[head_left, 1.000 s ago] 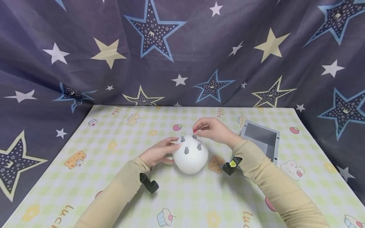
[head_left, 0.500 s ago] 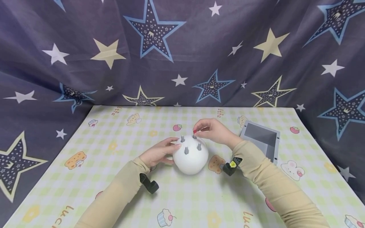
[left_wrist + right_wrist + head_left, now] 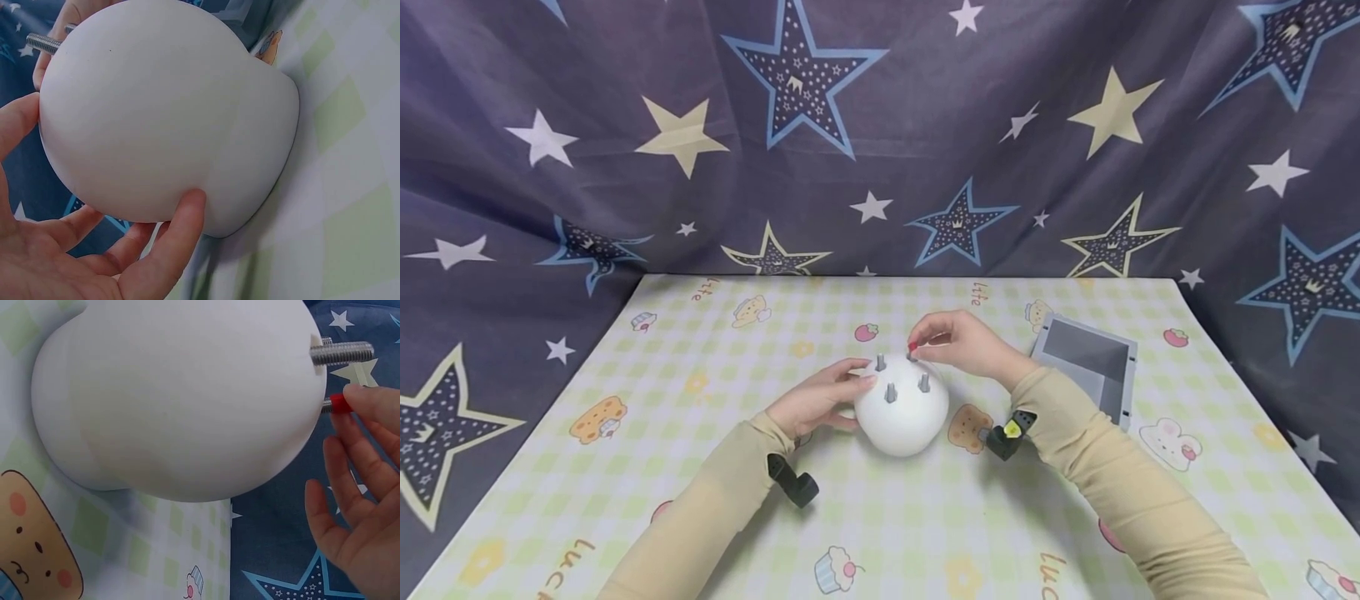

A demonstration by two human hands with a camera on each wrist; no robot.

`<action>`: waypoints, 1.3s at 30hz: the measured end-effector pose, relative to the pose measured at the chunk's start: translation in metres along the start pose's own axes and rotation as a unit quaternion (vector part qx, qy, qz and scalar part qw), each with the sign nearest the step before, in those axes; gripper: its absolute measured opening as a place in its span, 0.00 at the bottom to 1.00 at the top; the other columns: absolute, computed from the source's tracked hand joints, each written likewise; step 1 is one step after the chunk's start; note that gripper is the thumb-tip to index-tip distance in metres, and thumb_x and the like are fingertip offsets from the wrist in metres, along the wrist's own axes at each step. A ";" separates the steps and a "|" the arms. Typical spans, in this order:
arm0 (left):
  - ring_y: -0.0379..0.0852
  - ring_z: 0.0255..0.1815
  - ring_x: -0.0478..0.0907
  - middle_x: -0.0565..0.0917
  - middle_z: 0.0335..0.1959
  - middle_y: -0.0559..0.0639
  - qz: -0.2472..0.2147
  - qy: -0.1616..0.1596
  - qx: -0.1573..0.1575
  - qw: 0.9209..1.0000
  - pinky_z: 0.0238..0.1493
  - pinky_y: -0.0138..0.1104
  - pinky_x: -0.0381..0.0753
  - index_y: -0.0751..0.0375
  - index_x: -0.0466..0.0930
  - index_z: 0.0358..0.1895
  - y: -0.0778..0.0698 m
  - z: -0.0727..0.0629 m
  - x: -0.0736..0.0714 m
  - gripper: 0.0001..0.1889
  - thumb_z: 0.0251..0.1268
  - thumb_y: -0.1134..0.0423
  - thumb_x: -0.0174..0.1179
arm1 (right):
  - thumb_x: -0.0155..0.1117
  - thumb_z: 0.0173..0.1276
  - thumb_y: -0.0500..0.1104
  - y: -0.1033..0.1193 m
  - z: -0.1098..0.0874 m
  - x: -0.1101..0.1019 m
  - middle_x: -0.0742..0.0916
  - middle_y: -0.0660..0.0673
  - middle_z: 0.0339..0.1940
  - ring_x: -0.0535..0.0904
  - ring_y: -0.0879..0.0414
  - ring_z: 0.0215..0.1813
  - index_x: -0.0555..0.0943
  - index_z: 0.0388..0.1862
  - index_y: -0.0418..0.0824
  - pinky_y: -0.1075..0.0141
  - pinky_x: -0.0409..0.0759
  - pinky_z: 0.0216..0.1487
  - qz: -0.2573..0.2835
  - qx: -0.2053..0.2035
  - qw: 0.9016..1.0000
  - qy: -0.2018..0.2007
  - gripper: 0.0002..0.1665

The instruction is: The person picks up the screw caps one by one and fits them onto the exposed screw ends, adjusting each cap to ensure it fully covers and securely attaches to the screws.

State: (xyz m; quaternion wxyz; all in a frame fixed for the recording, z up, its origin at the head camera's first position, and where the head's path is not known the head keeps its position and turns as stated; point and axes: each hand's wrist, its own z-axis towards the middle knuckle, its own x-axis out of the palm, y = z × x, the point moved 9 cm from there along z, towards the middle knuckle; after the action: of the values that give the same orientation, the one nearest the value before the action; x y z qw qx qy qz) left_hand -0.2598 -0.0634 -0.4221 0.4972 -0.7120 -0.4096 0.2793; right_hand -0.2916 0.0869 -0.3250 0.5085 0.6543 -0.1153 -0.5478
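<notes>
A white, rounded body [image 3: 901,425] stands on the table with several threaded metal studs [image 3: 891,392] sticking up from its top. My left hand [image 3: 822,398] holds it from the left, thumb near the top; in the left wrist view the fingertips [image 3: 192,203] touch its smooth side. On the far stud sits a small red cap or nut [image 3: 340,403], which my right hand [image 3: 966,344] pinches between thumb and finger. Bare thread shows between the red piece and the white surface in the right wrist view. A nearer stud [image 3: 344,354] there carries nothing.
To the right, partly behind my right forearm, is a grey open-topped box [image 3: 1093,346]. A checked cloth with printed figures covers the table [image 3: 700,483]. A dark star-patterned curtain [image 3: 865,108] hangs behind its far edge.
Both hands stay almost in place, the left on the white body and the right on the red piece. The head view has shifted very slightly.
</notes>
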 end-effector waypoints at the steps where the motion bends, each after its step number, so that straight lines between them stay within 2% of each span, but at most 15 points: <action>1: 0.62 0.65 0.65 0.60 0.67 0.67 0.000 0.000 0.000 1.000 0.56 0.56 0.76 0.60 0.51 0.72 0.000 0.000 0.000 0.32 0.69 0.56 0.51 | 0.64 0.61 0.33 0.000 0.000 0.000 0.87 0.40 0.39 0.81 0.49 0.47 0.82 0.38 0.35 0.56 0.79 0.56 0.000 0.000 1.000 0.000 0.06; 15: 0.62 0.67 0.62 0.60 0.68 0.67 -0.001 0.005 0.001 1.000 0.57 0.55 0.75 0.61 0.50 0.72 0.001 0.002 0.000 0.33 0.70 0.56 0.51 | 0.65 0.60 0.32 -0.003 0.002 0.003 0.87 0.39 0.38 0.81 0.48 0.47 0.82 0.37 0.33 0.56 0.79 0.56 0.018 0.004 1.000 0.005 0.06; 24: 0.62 0.66 0.62 0.58 0.68 0.68 -0.001 0.007 0.003 1.000 0.57 0.56 0.75 0.62 0.49 0.72 0.000 0.001 0.000 0.32 0.71 0.56 0.49 | 0.65 0.61 0.34 -0.003 0.000 0.008 0.87 0.42 0.38 0.81 0.49 0.48 0.82 0.38 0.35 0.55 0.78 0.58 -0.022 -0.002 1.000 0.020 0.06; 33: 0.62 0.66 0.63 0.58 0.68 0.68 0.000 0.007 0.002 1.000 0.57 0.56 0.75 0.62 0.49 0.72 0.000 0.000 0.000 0.32 0.70 0.56 0.50 | 0.65 0.61 0.33 -0.006 0.001 0.007 0.86 0.40 0.39 0.80 0.47 0.49 0.81 0.40 0.32 0.58 0.79 0.57 0.005 0.005 1.000 0.028 0.09; 39: 0.62 0.65 0.64 0.58 0.68 0.67 -0.006 0.006 0.003 1.000 0.57 0.56 0.75 0.61 0.50 0.72 0.000 0.001 0.000 0.32 0.70 0.56 0.50 | 0.65 0.61 0.33 -0.008 0.001 0.006 0.86 0.39 0.42 0.80 0.48 0.49 0.80 0.44 0.34 0.60 0.80 0.56 0.013 0.012 0.999 0.038 0.12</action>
State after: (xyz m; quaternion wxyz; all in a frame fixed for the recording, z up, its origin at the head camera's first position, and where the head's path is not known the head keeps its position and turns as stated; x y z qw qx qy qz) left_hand -0.2604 -0.0634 -0.4226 0.5030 -0.7100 -0.4100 0.2734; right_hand -0.2933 0.0855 -0.3352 0.5117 0.6792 -0.1112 -0.5143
